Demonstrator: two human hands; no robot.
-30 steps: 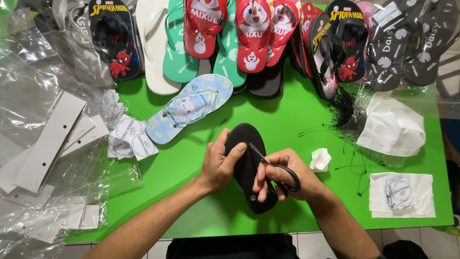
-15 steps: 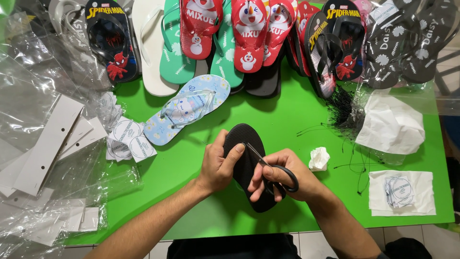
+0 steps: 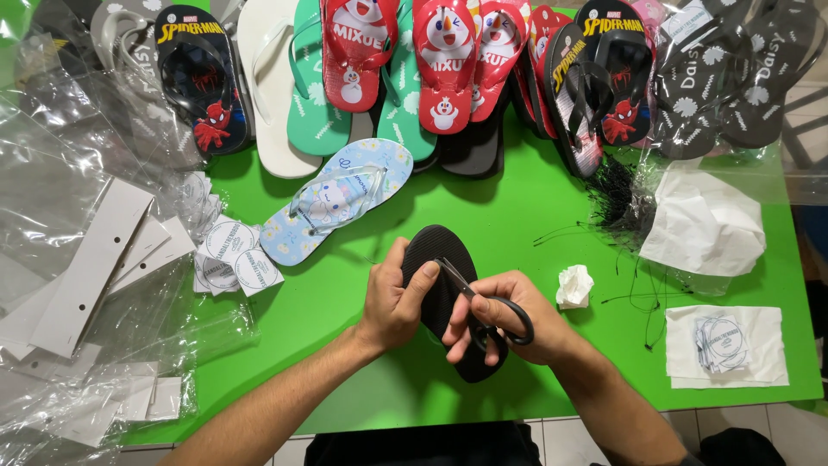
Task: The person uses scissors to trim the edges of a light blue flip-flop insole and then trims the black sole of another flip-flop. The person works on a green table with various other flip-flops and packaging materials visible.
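- The left hand (image 3: pixel 395 302) grips the black flip-flop (image 3: pixel 444 293), sole up, fingers wrapped over its edge, just above the green table (image 3: pixel 345 345).
- The right hand (image 3: pixel 504 321) is closed through the handles of the scissors (image 3: pixel 483 302), whose blades rest on the sole.
- A light blue flip-flop (image 3: pixel 336 211) lies nearby.
- A crumpled paper ball (image 3: pixel 575 286) sits to the right.

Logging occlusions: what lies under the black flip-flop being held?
Green table shows around the black flip-flop, sole up. The left hand grips it; the right hand works scissors. Its straps are hidden.
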